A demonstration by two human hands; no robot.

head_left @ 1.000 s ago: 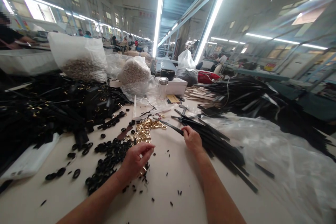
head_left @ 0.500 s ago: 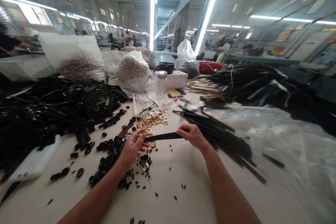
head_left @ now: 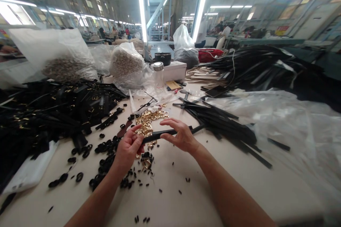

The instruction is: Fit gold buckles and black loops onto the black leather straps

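Observation:
A narrow black strap (head_left: 157, 135) runs slantwise above the table, rising to the right. Its left end is pinched in my left hand (head_left: 130, 144), the thumb lying along it. My right hand (head_left: 182, 137) is over the strap farther along, with thumb and fingers spread apart; whether the palm touches it I cannot tell. Beneath and just beyond the hands lies a heap of gold buckles (head_left: 146, 117). Black loops (head_left: 105, 165) are piled beside my left forearm. Several tiny black pieces (head_left: 130, 183) lie scattered on the tabletop (head_left: 191, 202).
Black straps with buckles (head_left: 69, 103) are heaped at the left. Loose black strips (head_left: 223, 127) lie to the right, near a clear plastic sheet (head_left: 290, 124). Toward the back stand a glass bottle (head_left: 158, 76), a white box (head_left: 174, 71) and a filled plastic bag (head_left: 126, 62).
My right hand has let go of the strap's right end, slid left along it and spread its fingers. The left hand keeps its hold. The camera view has shifted slightly.

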